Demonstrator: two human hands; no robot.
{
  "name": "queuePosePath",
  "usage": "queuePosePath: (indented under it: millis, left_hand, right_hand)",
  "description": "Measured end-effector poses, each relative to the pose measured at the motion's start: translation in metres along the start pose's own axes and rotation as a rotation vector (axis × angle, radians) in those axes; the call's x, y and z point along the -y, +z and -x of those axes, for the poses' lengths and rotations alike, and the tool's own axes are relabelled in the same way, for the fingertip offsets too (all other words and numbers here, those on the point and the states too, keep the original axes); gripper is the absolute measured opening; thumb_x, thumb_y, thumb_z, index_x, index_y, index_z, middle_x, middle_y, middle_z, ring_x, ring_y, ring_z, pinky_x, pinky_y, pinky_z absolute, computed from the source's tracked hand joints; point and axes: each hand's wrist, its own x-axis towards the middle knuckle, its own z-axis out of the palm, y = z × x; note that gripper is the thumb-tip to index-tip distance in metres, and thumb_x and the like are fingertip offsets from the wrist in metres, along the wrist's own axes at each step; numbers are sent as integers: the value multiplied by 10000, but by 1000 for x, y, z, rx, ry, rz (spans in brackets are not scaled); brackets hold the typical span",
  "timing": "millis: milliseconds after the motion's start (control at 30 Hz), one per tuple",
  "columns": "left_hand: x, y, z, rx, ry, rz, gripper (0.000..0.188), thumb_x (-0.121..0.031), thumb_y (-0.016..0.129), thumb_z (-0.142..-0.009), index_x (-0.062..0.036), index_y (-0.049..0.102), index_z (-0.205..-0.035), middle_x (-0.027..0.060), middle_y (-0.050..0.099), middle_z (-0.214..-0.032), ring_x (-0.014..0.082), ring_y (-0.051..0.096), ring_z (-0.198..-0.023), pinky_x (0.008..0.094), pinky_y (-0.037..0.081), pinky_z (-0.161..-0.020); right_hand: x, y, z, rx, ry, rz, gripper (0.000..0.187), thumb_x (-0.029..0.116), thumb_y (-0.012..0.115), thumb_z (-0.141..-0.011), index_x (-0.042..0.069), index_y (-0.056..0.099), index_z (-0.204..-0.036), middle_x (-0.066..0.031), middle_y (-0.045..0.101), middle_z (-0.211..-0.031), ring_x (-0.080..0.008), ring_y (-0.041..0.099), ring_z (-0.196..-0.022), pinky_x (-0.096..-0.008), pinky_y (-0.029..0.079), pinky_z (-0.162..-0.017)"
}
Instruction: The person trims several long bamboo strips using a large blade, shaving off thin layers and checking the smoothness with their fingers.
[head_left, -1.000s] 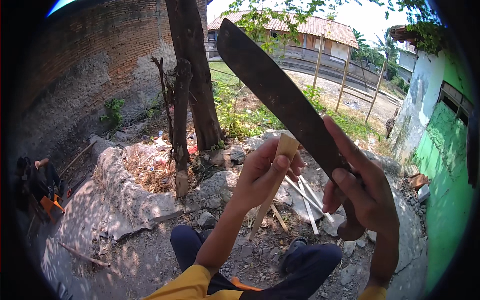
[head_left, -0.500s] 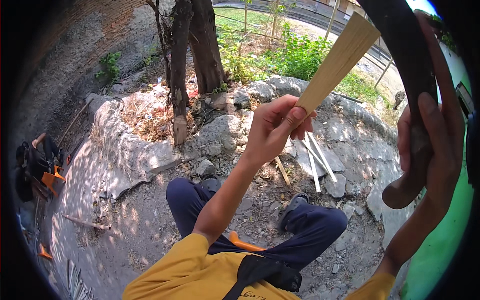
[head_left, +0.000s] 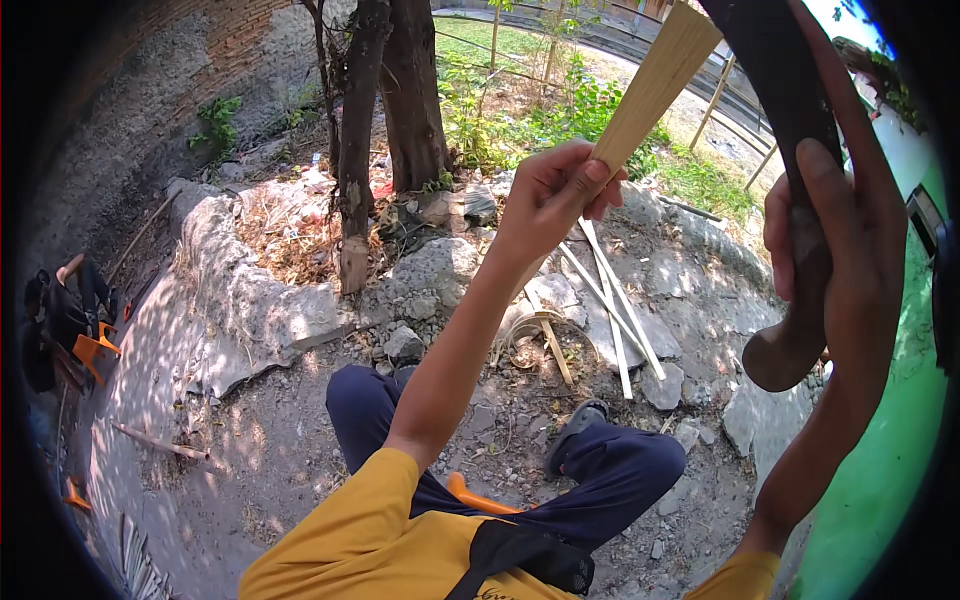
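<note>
My left hand point(head_left: 562, 200) pinches the lower end of a flat, pale bamboo strip point(head_left: 660, 90) between thumb and fingers. The strip tilts up and to the right. Around the dark handle of a machete point(head_left: 780, 85) are the fingers of my right hand point(head_left: 850, 255); the handle ends in a rounded hook. Its dark blade rises past the top edge of the view, beside the strip's upper end. Whether blade and strip touch I cannot tell.
Several pale strips point(head_left: 617, 320) lie crossed on the rubble ahead of my feet. Tree trunks point(head_left: 410, 100) stand behind a broken concrete edge point(head_left: 290, 320). A green wall point(head_left: 870, 490) is at the right. Far left, another person point(head_left: 65, 310) is by an orange chair point(head_left: 90, 352).
Both hands, with the strip and the machete, have shifted a little up and left in the view. More of the strips on the ground now shows below my left hand.
</note>
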Motion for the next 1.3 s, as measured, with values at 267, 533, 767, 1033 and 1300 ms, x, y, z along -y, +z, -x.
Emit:
queuePosePath:
  millis: [267,533,767,1033,1300]
  left_hand:
    - [34,-21,18,-48,-60,8,280,-252,579,-1041,9,681,-1039,43,646,-767,84,549,-642,242,446,-577]
    - [42,-31,30,-88,-119,-19,343,-343,598,-1020,-9,670,-1003,34,635,-751,114,553,-633,275,457,-598]
    - [7,-9,1,12,-83,16,284,-264,585,-1038,4,675,-1012,31,622,-730,83,537,-622,250,439,-574]
    - [48,-25,27,-36,-137,68,306,-311,608,-1019,-12,668,-1001,12,598,-727,85,518,-638,252,417,-574]
    - [42,-20,30,22,-127,83,306,-303,600,-1025,-5,666,-1006,16,598,-726,99,534,-645,253,430,-589]
  right_hand:
    - [-21,14,-9,130,48,-76,543,156,439,-1044,220,349,-1576,-14,563,-611,-40,463,-449,-202,406,-445]
    - [-26,17,-2,161,20,-9,581,88,422,-1015,241,363,-1572,-5,555,-601,-33,461,-446,-215,408,-446]
    - [-6,2,-9,29,-12,-51,560,138,423,-1034,221,336,-1581,0,554,-602,-32,450,-439,-202,383,-423]
    - [-30,22,0,97,-25,26,599,71,419,-1002,248,363,-1571,1,551,-598,-41,455,-445,-232,412,-444]
    - [-25,18,9,107,11,20,596,77,423,-1007,249,356,-1574,-6,558,-602,-42,456,-436,-232,402,-437]
